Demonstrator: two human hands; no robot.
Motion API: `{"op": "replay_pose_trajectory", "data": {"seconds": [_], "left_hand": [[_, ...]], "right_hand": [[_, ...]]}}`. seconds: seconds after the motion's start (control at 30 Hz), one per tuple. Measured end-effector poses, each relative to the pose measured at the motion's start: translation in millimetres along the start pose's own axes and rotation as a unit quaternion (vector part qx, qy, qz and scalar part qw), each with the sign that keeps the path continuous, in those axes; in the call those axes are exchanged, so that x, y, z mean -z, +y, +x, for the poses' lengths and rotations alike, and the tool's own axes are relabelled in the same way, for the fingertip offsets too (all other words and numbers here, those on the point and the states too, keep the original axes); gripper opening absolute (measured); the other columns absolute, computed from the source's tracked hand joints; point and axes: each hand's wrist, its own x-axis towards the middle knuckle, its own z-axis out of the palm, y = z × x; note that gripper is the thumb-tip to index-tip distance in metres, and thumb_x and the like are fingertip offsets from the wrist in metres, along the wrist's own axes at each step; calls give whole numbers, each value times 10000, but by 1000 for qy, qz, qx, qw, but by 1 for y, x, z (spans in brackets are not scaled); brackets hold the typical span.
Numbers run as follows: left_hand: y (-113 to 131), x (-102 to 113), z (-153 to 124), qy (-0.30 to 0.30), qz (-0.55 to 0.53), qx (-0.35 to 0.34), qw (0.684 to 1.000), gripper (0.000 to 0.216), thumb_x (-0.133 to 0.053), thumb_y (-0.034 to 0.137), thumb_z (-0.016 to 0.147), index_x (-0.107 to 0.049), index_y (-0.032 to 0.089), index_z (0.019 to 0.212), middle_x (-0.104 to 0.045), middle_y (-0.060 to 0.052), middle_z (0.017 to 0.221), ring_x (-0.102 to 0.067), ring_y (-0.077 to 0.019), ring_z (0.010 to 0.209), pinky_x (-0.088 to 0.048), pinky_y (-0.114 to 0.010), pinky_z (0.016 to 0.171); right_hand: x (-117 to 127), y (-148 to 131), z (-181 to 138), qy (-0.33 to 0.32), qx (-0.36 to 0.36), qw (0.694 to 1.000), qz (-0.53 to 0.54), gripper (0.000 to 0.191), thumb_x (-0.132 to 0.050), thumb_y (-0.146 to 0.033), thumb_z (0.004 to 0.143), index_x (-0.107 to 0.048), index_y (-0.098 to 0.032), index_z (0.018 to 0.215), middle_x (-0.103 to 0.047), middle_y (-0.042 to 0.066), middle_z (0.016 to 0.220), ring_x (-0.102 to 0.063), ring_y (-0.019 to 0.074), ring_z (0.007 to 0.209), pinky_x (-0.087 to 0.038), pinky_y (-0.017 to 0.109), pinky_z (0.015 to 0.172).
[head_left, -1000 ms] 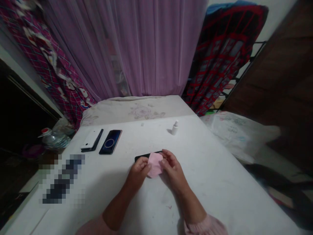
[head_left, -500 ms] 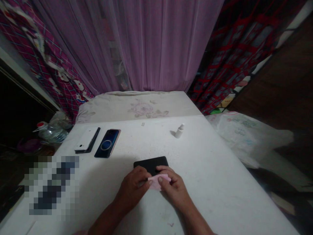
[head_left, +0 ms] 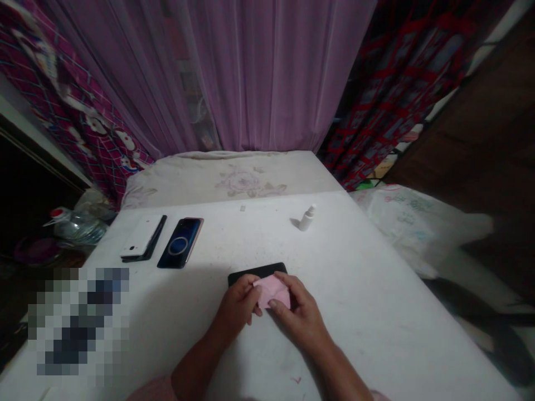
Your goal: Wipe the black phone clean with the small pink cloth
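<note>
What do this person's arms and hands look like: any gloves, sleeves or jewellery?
The left hand and right hand are bare, with no gloves; no ring or watch shows in this dim picture. The forearms are uncovered. A pink fabric sleeve ends near the left elbow at the picture's bottom edge; the right arm shows only a faint pink sliver there.

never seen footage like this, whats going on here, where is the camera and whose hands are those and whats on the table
There is no machine here: these are a person's two bare hands, filmed by one camera worn on their head, looking forward and down. The left hand and right hand both pinch a small pink cloth over the near edge of a black phone lying flat on the white table. Further left lie a white phone resting on something dark, and a dark phone with a ring mark on it. A small white bottle stands further back.
</note>
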Motion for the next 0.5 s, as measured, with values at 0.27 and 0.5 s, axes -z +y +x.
{"op": "replay_pose_trajectory", "data": {"seconds": [0.27,0.5], "left_hand": [[-3,11,-8,-122,5,-20,992,400,-640,509,758,-560,162,939,-621,-17,745,-569,-95,510,-338,-137,322],[-10,13,-14,-134,15,-23,991,483,-710,451,711,-560,188,1087,-653,-70,945,-619,-129,617,-332,-137,331]], "right_hand": [[-1,-6,3,-17,56,996,-74,119,-648,-298,846,-742,-256,906,-671,72,868,-617,212,819,-494,332,708],[-1,-13,1,-32,22,994,-106,349,-572,-375,894,-624,-206,592,-552,2,565,-505,133,533,-374,257,507]]}}
